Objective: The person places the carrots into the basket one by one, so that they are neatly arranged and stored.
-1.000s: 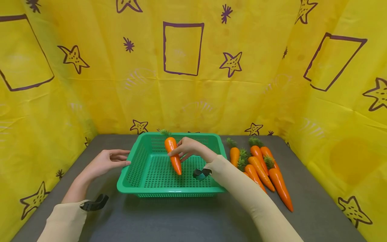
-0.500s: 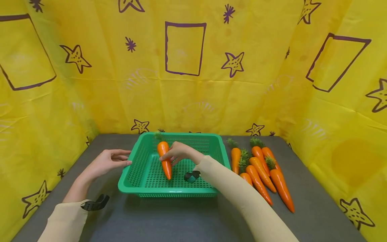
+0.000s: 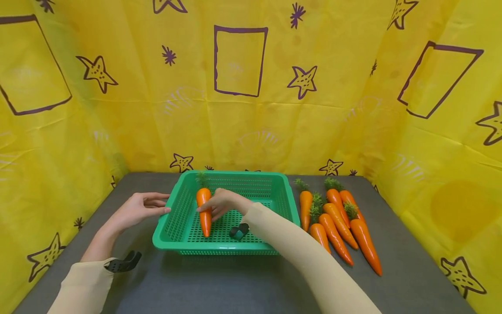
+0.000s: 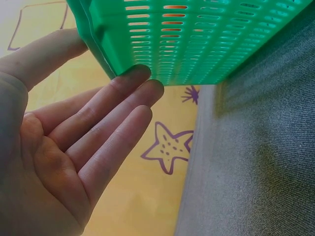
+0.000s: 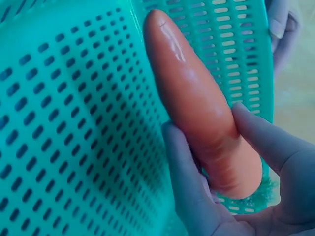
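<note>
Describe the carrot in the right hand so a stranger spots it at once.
On the dark table, find the green basket. Inside it, left of centre, the right hand holds the carrot. Only it is held; the other carrots lie on the table.

Yellow patterned curtain [image 3: 243, 117], grey tabletop [image 3: 219, 283]

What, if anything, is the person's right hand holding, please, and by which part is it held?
The right hand holds an orange carrot, pinched between thumb and fingers near the middle of its body, slightly towards the thick end.
</note>
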Demonstrator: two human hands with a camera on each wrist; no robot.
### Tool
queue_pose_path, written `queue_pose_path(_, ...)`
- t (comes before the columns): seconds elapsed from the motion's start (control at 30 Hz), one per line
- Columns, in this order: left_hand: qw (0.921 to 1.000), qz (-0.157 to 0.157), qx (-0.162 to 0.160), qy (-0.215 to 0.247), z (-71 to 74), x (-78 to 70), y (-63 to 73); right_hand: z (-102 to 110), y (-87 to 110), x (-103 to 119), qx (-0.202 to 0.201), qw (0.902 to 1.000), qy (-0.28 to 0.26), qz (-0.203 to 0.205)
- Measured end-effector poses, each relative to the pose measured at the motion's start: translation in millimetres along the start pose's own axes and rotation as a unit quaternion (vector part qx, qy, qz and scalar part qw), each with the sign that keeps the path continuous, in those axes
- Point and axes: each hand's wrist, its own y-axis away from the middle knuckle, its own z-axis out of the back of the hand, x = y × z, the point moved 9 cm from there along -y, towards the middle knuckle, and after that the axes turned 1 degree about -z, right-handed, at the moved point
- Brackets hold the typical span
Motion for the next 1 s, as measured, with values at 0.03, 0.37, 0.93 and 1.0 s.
queue_pose_path(0.03, 1.0000, 0.000, 0.000, -0.001, 0.1, -0.2, 0.0, -2, -1.1, 0, 0.000, 1.0000, -0.003, -0.002)
queue_pose_path(0.37, 1.0000, -0.002, 0.000, -0.006, 0.5, -0.5, -0.1, -20, -11.2, -3, 0.002, 0.9997, -0.014, -0.022)
queue_pose_path(0.93, 1.0000, 0.002, 0.001, 0.004, 0.1, 0.2, 0.7, -38, -22.5, -13, 0.069, 0.9937, -0.067, -0.057)
queue_pose_path(1.0, 1.0000, 0.003, 0.001, 0.005, 0.1, 0.2, 0.7, -39, -23.8, -14, 0.073, 0.9922, -0.081, -0.060)
